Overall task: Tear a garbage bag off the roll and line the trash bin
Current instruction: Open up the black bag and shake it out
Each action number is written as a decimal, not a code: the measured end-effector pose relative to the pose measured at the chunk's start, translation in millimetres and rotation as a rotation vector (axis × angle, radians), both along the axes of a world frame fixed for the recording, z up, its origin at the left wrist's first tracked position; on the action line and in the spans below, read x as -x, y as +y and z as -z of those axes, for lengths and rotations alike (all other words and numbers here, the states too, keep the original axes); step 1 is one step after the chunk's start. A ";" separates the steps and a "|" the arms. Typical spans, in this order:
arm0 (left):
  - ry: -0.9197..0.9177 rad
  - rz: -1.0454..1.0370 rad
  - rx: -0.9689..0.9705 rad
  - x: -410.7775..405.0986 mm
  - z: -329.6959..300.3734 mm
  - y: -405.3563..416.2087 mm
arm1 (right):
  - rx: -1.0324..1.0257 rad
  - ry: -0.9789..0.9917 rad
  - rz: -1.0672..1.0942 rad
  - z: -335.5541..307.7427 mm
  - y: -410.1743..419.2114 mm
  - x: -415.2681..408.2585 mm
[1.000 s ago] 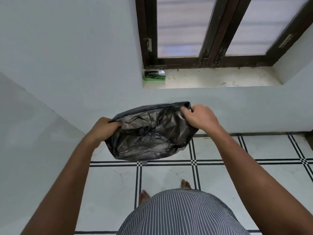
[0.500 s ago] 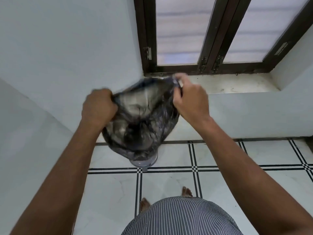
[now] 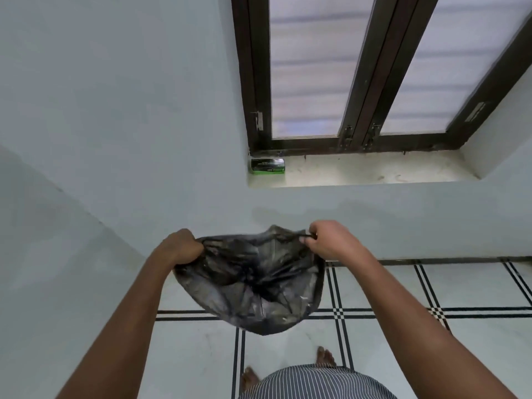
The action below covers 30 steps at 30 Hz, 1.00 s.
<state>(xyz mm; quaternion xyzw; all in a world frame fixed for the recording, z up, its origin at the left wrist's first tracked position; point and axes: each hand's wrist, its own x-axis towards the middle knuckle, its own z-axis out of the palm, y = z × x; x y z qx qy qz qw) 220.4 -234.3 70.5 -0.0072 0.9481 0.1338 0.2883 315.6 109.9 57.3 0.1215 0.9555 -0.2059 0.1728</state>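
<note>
A crinkled, glossy black plastic garbage bag (image 3: 253,283) hangs between the left hand (image 3: 182,248) and right hand (image 3: 328,240), each fist clenched on its rim, mouth stretched open, billowing.

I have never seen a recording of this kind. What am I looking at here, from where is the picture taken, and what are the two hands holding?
There is no machine here. A person wears one wide camera on the head, looking forward and down, so you see the person's own arms reaching out from the bottom of the picture, and bare feet on the tiled floor below.

The left hand and the right hand each grip one side of a black garbage bag near its top edge. The bag hangs in the air between them, puffed out and crumpled, above the floor.

Ahead is a pale wall with a dark-framed window. On the window sill, at its left end, lies a small green and black package; its print is too small to read. No trash bin shows in this picture.
</note>
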 end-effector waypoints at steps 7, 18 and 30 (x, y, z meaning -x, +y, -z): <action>-0.086 -0.181 -0.486 7.3 -31.2 8.5 | 0.833 0.023 0.233 -27.0 -0.5 11.9; 1.055 -0.160 -0.346 29.6 -88.9 27.5 | 0.015 1.052 0.173 -97.2 -8.7 49.7; -0.091 0.233 0.080 30.5 6.0 -16.1 | 0.162 -0.078 0.014 -5.5 -12.5 33.2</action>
